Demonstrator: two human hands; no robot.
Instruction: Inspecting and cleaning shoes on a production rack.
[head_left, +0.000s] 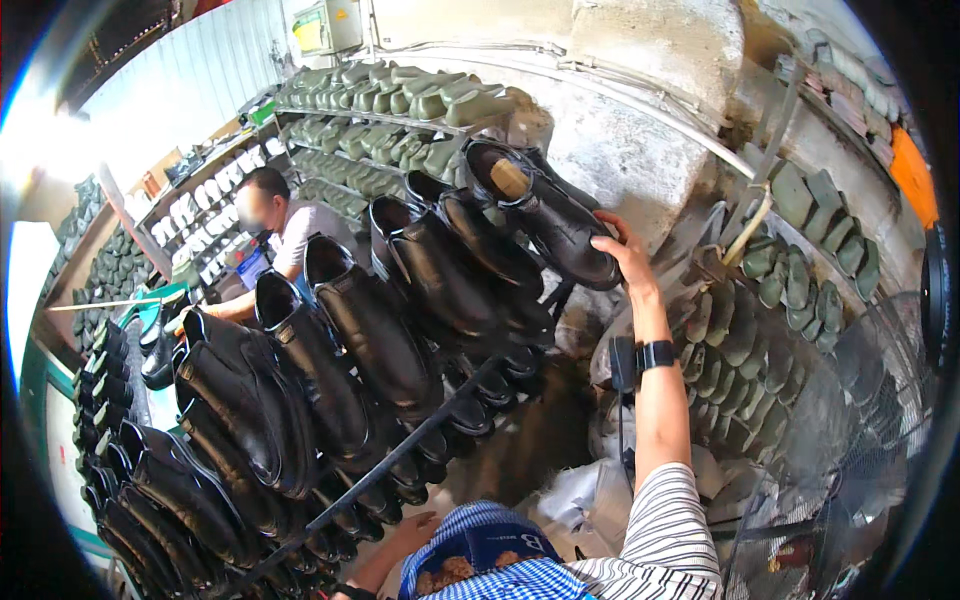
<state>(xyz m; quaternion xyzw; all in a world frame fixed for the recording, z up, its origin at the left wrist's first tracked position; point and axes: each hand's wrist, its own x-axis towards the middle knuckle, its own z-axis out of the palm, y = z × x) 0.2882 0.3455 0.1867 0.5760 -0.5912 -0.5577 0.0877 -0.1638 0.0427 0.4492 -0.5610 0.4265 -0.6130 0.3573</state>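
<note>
Left hand: left hand (412, 532) is seen low beside the rack's front rail (400, 455); finger state cannot be told.
Right hand: right hand (622, 250) is closed around the toe of a black shoe (545, 215), held at the rack's upper right end.
Rack: rows of black shoes (330, 360) are stood toe-down on a slanted metal rack.
Room: green shoe lasts (400, 95) are shelved behind; a rough concrete pillar (640, 90) is seen right; a seated person (275, 235) is at work beyond.

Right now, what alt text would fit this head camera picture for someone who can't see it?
A person's right hand grips the toe of a black leather shoe at the end of a metal rack packed with rows of similar black shoes, while the left hand rests low by the rack's bar. Behind, another person works beside shelves of green shoe lasts.
</note>
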